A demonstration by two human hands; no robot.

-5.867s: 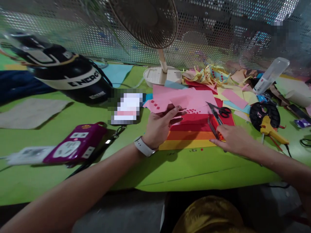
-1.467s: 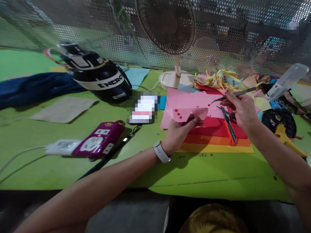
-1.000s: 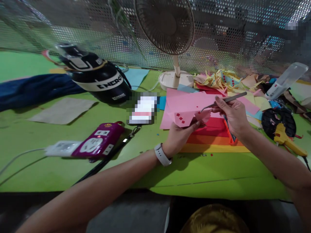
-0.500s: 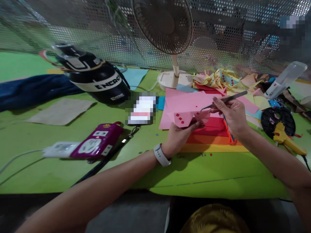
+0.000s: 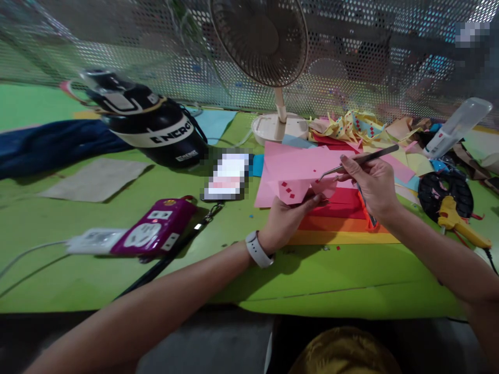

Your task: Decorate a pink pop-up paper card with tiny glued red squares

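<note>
The person's left forearm [image 5: 167, 296] and right forearm [image 5: 436, 254] reach inward. The left hand [image 5: 286, 218] makes a pinch; the right hand [image 5: 376, 187], higher, is curled in a pen-like grip.

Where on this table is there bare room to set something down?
Mostly bare: the green table in front of the yellow paper; also front left, between the power strip, black strap and near edge. Crowded: beyond the right hand, with glue gun, bottle and paper scraps.

Passage over the green table [image 5: 312, 285] before the pink paper [image 5: 288, 160], hemmed in by both forearms [image 5: 175, 291] and the fan [image 5: 263, 39] behind.
</note>
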